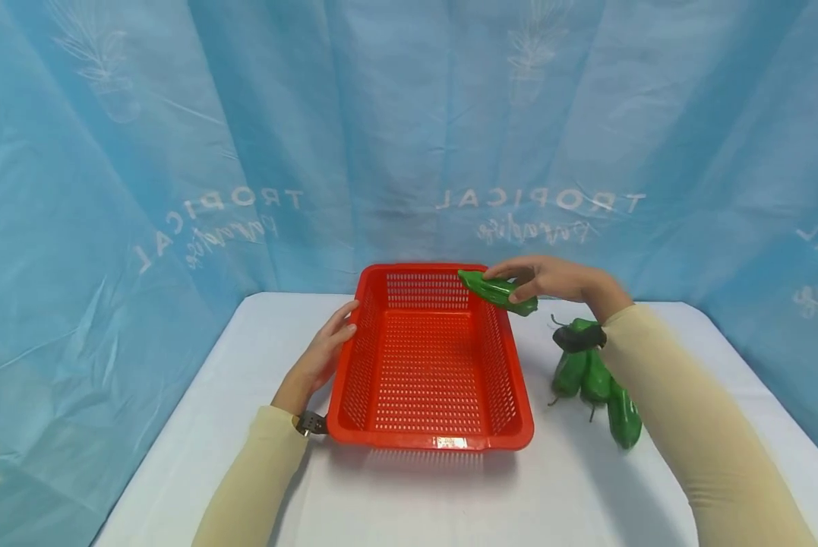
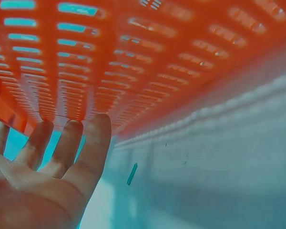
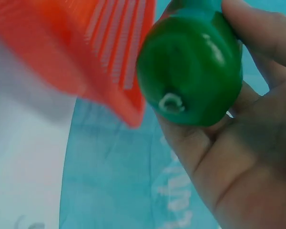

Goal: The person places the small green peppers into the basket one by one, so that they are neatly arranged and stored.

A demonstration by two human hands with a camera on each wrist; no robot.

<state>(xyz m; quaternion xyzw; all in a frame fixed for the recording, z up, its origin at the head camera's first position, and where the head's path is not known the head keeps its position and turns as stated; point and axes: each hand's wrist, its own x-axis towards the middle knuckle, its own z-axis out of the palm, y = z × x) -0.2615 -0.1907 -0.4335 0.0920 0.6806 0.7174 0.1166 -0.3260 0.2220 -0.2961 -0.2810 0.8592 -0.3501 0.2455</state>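
A red plastic basket [image 1: 436, 439] with slotted walls stands in the middle of the white table. My right hand [image 1: 552, 278] grips a long, glossy green pepper [image 1: 496, 292] between thumb and fingers, above the basket's far right corner. In the right wrist view the pepper's blunt end [image 3: 190, 71] faces the camera, beside the basket's rim. At the basket's left side rests my left hand [image 1: 323, 351], its fingers [image 2: 88, 152] extended against the slotted wall. Inside the basket only its bare mesh bottom shows.
Several green peppers [image 1: 569, 372] with thin stems lie on the table right of the basket, partly hidden beneath the right forearm. A small dark green fragment [image 2: 132, 173] lies on the table by the basket's left side. A blue printed curtain [image 1: 395, 137] hangs behind and around.
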